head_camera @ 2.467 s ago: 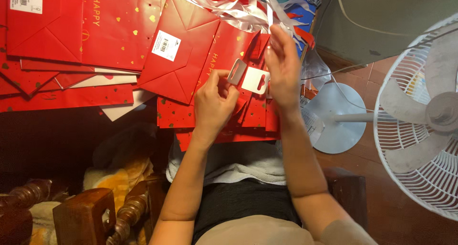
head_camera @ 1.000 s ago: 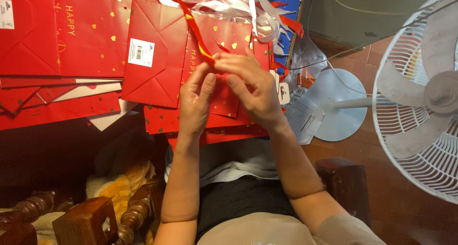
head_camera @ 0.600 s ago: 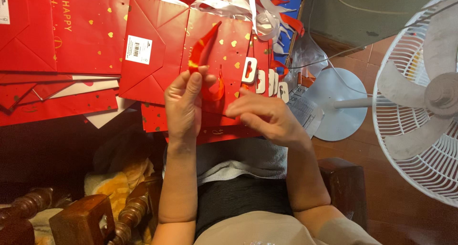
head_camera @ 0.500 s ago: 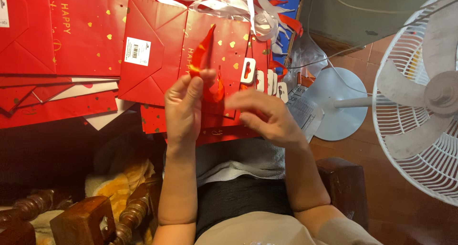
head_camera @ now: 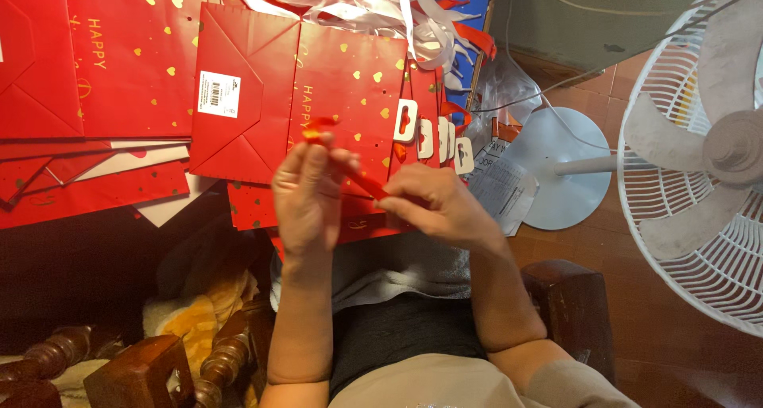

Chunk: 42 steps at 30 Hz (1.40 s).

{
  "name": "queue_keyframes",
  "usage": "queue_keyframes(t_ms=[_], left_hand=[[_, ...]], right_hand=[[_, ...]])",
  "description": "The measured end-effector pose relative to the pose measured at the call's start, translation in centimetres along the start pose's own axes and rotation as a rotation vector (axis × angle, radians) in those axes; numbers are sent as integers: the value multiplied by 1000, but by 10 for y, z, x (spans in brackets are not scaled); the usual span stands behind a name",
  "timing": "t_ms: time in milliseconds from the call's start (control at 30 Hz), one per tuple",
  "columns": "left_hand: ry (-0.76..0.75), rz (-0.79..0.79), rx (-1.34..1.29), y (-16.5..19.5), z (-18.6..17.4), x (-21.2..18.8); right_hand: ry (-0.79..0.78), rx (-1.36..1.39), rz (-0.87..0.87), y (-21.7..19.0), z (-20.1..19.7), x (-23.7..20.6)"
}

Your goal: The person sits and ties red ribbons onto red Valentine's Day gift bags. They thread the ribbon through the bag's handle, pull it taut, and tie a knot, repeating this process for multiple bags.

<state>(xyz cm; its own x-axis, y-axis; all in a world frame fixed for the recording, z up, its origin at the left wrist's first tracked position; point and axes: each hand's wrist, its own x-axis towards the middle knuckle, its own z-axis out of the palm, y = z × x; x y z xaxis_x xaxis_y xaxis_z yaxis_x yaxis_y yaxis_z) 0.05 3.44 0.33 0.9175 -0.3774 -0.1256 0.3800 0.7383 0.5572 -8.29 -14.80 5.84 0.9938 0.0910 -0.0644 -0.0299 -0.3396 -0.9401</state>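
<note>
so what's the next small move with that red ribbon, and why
Probably feed the ribbon end toward the bag's handle hole. The red ribbon is stretched between the left hand and right hand, just above the flat red gift bag, and its white tags sit close by.

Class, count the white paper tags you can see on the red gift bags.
4, in a row on the right edge of the stacked red gift bags: tags at and, above the right hand. More may be hidden underneath.
</note>
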Motion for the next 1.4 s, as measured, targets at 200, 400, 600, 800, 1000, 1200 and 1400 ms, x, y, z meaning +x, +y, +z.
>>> queue_keyframes(t_ms=[200,400,600,800,1000,1200,1400], left_hand=[[98,126,-52,26,-10,6],[-35,12,485,18,14,-9],[-255,-160,763,-4,40,-18],[-259,-153,686,-6,40,-21],[-234,-92,656,-7,41,-20],[-215,108,957,-4,46,-17],[-123,450,1612,4,49,-2]], right_hand=[[-143,-32,199,-2,-30,-7],[317,-103,-132,-1,-22,-6],[415,343,-138,10,-3,-5],[392,611,-143,20,1,-7],[313,709,-113,24,8,-2],[418,768,-130,26,7,-4],[555,759,-373,5,-12,-12]])
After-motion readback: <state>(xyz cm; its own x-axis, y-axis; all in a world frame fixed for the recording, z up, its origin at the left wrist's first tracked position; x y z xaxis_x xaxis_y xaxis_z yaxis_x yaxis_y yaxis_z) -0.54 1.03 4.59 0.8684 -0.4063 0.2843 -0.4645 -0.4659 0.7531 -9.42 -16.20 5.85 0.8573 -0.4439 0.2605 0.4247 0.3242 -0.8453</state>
